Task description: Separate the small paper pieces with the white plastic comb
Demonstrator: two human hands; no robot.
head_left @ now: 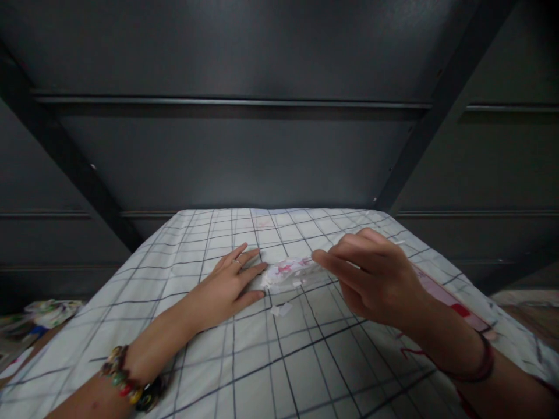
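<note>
A small clear plastic packet [292,272] with white and pink bits lies in the middle of the checked cloth. My left hand [236,278] rests flat at its left end, fingers spread, the fingertips at its edge. Over the right end hovers my right hand [375,279], its thumb and fingers pinched together. Whatever they grip is hidden. A thin white tip [399,242] shows just behind the knuckles; I cannot tell whether it belongs to something held. Just in front of the packet lies a torn white scrap [280,309].
A white cloth with dark grid lines [271,361] covers the surface. A flat pink, red-marked item [452,299] lies partly under my right forearm, near a red cord [408,351]. Dark grey panels [244,157] rise behind. Blurred clutter [52,314] sits at lower left.
</note>
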